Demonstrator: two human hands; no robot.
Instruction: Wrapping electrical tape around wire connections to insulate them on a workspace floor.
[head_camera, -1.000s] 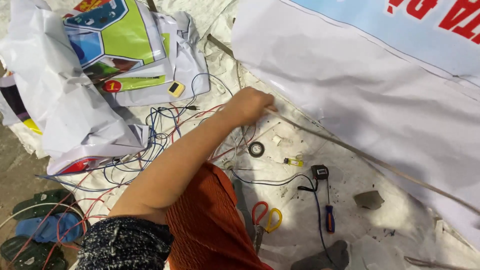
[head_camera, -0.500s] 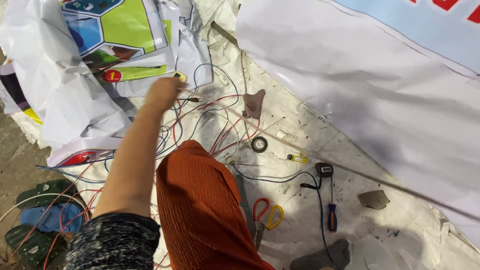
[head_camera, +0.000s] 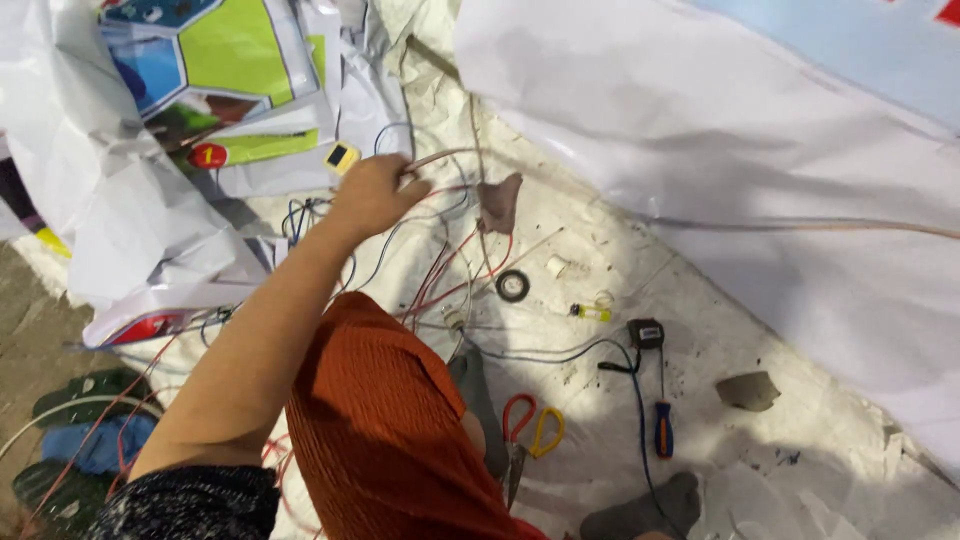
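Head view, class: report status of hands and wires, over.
Left hand gripping wires. Right hand out of view. Scissors, screwdriver, tape roll lying nearby.

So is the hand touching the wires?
Touching. In the head view the left hand is closed around a pale wire, which comes out from between its fingers and curves off to the right.
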